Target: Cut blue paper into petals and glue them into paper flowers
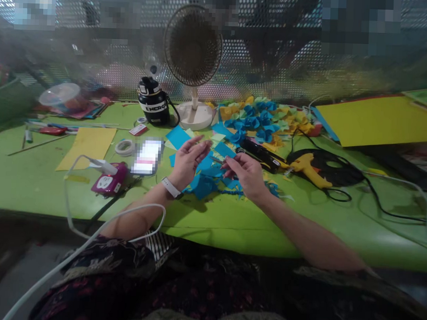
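My left hand is raised palm-up over the green table, fingers stretched out and slightly curled, nothing in it; a white band sits on its wrist. My right hand hovers close beside it, fingers pinched on a thin stick-like thing that points toward the left palm. Beneath both hands lie blue paper scraps. A pile of blue, yellow and green paper flowers lies farther back.
A yellow glue gun on a black coiled cord lies to the right, a black tool next to it. A fan, black jug, tape roll, phone, pink power adapter, yellow sheets surround them.
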`<state>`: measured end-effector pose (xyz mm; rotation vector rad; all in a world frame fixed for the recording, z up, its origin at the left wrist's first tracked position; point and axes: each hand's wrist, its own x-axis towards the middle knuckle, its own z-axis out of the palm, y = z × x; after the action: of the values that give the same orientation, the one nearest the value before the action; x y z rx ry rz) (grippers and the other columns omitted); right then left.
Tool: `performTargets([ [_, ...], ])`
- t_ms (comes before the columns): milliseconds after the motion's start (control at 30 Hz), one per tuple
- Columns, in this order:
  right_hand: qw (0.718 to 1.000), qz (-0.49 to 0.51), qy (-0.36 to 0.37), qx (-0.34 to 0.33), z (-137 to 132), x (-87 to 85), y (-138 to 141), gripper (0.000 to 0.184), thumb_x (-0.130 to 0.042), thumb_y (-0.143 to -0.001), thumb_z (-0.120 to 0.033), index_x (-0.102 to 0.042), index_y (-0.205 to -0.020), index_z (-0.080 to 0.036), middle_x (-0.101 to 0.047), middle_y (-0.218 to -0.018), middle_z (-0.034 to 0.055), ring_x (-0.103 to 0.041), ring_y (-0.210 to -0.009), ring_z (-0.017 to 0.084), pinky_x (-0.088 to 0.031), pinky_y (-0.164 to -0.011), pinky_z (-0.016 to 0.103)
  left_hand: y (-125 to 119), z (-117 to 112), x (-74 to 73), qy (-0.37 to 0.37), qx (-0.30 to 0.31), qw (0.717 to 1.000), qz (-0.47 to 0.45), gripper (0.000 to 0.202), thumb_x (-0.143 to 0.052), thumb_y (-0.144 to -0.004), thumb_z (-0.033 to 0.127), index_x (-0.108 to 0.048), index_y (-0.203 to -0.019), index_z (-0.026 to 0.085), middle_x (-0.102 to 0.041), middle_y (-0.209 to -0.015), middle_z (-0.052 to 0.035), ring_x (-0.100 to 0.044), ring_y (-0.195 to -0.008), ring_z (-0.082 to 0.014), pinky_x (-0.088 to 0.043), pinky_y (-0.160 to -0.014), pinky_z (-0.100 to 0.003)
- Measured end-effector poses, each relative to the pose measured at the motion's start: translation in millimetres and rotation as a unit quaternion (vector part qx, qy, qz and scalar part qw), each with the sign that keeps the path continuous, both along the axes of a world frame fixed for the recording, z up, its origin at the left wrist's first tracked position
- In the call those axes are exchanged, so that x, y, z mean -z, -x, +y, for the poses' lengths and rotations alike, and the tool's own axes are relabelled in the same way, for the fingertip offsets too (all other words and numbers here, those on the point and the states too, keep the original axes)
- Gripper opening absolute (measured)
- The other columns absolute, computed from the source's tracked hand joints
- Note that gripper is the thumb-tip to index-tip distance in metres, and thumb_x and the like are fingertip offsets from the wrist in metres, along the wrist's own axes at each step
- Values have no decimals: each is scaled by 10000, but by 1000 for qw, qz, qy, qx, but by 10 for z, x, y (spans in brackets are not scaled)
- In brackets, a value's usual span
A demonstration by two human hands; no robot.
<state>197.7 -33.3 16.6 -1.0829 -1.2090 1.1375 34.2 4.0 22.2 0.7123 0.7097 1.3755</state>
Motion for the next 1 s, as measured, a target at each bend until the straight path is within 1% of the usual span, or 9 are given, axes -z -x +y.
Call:
performTargets([
  [100, 1000, 3, 1, -10, -3, 38, 19, 437, -781, -705, -598, -596, -702, -202, -696, -656, 2, -610, -484, 110, -475, -473, 241, -68, -74, 27, -6, 82, 996, 23, 380, -910, -614, 341, -713, -883, 156, -741, -814, -8, -702, -737, -124, -569, -807, -284],
  [167, 1000, -5, 2, -28, -13, 55, 22, 408, -770, -720, -587, -630, -719, -203, -689, -648, -2, -618, -495, 119, -505, -502, 258, -92, -101, 43, -8, 85, 996, 40, 371, -923, -576, 376, -683, -735, 141, -697, -699, 13, -659, -643, -96, -559, -718, -245],
  [267, 998, -35, -8, -51, -31, 57, -16, 345, -711, -789, -549, -678, -788, -206, -701, -693, 10, -621, -508, 131, -541, -532, 293, -58, -76, 28, 2, 74, 995, 68, 384, -917, -578, 396, -648, -674, 139, -622, -601, 44, -595, -570, -59, -518, -627, -197],
  [333, 994, -80, -63, -27, -31, 45, -74, 260, -679, -833, -472, -688, -861, -213, -700, -737, 15, -635, -561, 144, -555, -566, 310, -13, -40, 0, 1, 90, 993, 79, 406, -910, -588, 413, -614, -644, 139, -587, -573, 52, -570, -551, -54, -511, -613, -201],
  [400, 974, -147, -169, 19, -14, 29, -143, 200, -680, -841, -370, -690, -981, -226, -696, -844, 31, -658, -674, 163, -564, -619, 323, 23, -13, -23, 3, 112, 990, 84, 426, -909, -589, 417, -587, -632, 141, -569, -567, 56, -565, -556, -57, -536, -655, -228],
  [500, 915, -247, -318, 41, 31, 8, -226, 308, -703, -825, -274, -680, -1131, -257, -667, -1060, 70, -666, -892, 208, -577, -715, 359, 43, 2, -23, 3, 148, 984, 101, 439, -909, -589, 425, -581, -638, 138, -557, -562, 60, -557, -556, -56, -556, -697, -255],
  [633, 873, -320, -369, 9, 73, 6, -269, 145, -660, -887, -263, -738, -1004, -297, -649, -1078, 61, -637, -1044, 230, -573, -857, 416, 41, 5, 23, -26, 186, 973, 135, 446, -894, -606, 457, -592, -619, 129, -553, -541, 56, -543, -536, -50, -548, -681, -245],
  [867, 887, -284, -363, 26, 47, 0, -235, 62, -677, -900, -256, -733, -900, -281, -648, -1041, 48, -645, -1010, 205, -566, -883, 398, 26, -9, 66, -71, 178, 967, 170, 389, -892, -612, 453, -722, -744, 128, -712, -720, -20, -673, -683, -116, -559, -738, -276],
  [1000, 918, -243, -311, 47, 44, -1, -189, 97, -663, -913, -328, -697, -884, -242, -663, -1041, 67, -654, -970, 203, -579, -763, 346, 31, -17, 83, -86, 218, 960, 151, 400, -877, -643, 460, -766, -856, 142, -752, -801, -44, -719, -770, -159, -577, -841, -341],
])
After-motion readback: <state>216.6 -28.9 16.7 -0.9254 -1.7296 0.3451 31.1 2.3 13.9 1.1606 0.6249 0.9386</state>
